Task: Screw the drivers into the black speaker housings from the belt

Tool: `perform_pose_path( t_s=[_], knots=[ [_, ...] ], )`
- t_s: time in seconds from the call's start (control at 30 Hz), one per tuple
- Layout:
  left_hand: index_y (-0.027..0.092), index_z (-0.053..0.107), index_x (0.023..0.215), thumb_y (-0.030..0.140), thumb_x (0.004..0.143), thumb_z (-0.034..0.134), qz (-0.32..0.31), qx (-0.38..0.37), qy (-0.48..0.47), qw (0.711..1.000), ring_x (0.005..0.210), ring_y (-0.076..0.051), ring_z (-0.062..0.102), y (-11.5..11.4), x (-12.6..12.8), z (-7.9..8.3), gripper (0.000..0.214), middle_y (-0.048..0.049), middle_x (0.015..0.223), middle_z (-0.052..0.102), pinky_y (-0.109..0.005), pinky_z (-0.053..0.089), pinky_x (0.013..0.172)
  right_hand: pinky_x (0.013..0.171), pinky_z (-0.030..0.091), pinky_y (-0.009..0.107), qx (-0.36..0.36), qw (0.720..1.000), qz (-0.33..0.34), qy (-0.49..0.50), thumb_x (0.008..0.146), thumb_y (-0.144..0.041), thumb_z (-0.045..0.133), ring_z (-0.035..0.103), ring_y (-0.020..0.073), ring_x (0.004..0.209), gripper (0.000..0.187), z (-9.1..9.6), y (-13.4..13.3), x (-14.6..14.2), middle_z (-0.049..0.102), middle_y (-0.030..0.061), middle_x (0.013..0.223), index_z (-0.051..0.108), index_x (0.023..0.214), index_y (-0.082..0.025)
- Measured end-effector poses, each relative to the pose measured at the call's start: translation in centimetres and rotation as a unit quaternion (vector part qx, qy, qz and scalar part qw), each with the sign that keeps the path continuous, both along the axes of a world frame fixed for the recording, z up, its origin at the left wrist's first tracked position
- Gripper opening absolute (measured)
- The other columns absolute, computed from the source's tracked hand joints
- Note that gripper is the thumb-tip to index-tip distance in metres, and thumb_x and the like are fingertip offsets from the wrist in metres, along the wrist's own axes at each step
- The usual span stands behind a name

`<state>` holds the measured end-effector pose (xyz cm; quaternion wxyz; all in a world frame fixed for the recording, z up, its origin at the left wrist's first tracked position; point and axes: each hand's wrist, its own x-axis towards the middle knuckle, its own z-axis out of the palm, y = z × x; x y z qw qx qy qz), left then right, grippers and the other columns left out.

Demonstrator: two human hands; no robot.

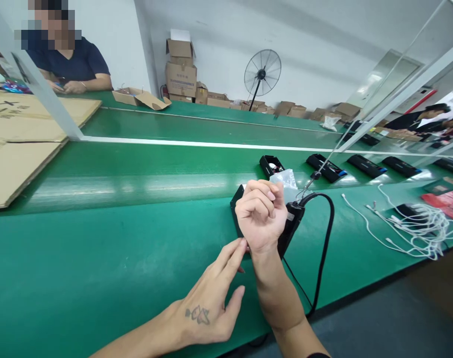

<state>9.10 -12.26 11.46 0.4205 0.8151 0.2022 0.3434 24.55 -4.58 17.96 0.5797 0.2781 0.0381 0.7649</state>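
My right hand (263, 215) is raised over the bench with its fingers curled into a fist, palm side toward me, and nothing shows in it. My left hand (215, 293) has its fingers stretched out, and their tips reach the right wrist. Just right of the fist hangs a black tool (289, 231) with a thick cable, suspended from a cord; its lower part is partly hidden by my arm. Behind the fist, a black case (234, 205) is mostly covered. A clear plastic bag (286, 179) lies just beyond.
Several black cases (325, 167) lie along the green conveyor belt (155, 169), one open case (271, 166) nearest. White cables (420, 226) are heaped at right on the green bench (81, 268). Flat cardboard (21, 144) lies at left. A person (73, 64) sits across; others are far right.
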Motion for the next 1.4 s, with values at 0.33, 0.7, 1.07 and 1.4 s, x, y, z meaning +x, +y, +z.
perform_pose_path(
  t_s=[0.33,0.7,1.07,1.4],
  knots=[
    [0.031,0.008,0.160,0.003,0.091,0.043,0.005,0.007,0.000,1.000,0.112,-0.022,0.063,-0.2,0.1,-0.7,0.083,-0.0154,0.160,0.028,-0.046,0.054,0.104,0.038,0.029,0.021,0.020,0.997,-0.048,-0.052,0.099,-0.040,0.054,0.035,0.0040,0.040,0.029,-0.3,0.2,0.2,0.042,-0.0082,0.066,0.049,0.078,-0.020],
    [0.029,0.022,0.156,0.004,0.090,0.046,0.019,-0.019,-0.026,0.999,0.122,-0.024,0.058,0.6,-0.1,-0.5,0.075,-0.0130,0.159,0.031,-0.045,0.054,0.104,0.038,0.027,0.022,0.023,0.999,-0.035,-0.024,0.097,-0.036,0.056,0.033,0.0038,0.039,0.027,-0.2,0.1,0.3,0.041,-0.0085,0.066,0.049,0.077,-0.020],
    [0.029,0.007,0.162,0.003,0.090,0.045,0.005,0.028,0.006,1.000,0.119,-0.025,0.061,-0.1,0.2,-0.1,0.086,-0.0161,0.162,0.025,-0.045,0.056,0.101,0.037,0.026,0.022,0.007,1.000,-0.021,0.002,0.095,-0.035,0.058,0.032,0.0037,0.037,0.026,0.0,-0.1,0.0,0.042,-0.0080,0.065,0.050,0.075,-0.020],
    [0.026,0.059,0.130,0.017,0.097,0.056,0.038,-0.103,-0.076,0.991,0.108,-0.020,0.065,1.5,-0.2,0.5,0.034,-0.0083,0.131,0.063,-0.036,0.055,0.097,0.038,0.028,0.019,0.042,0.995,-0.068,-0.056,0.098,-0.039,0.055,0.032,0.0032,0.038,0.031,0.3,-0.7,-0.4,0.042,-0.0088,0.065,0.050,0.074,-0.020]
  ],
)
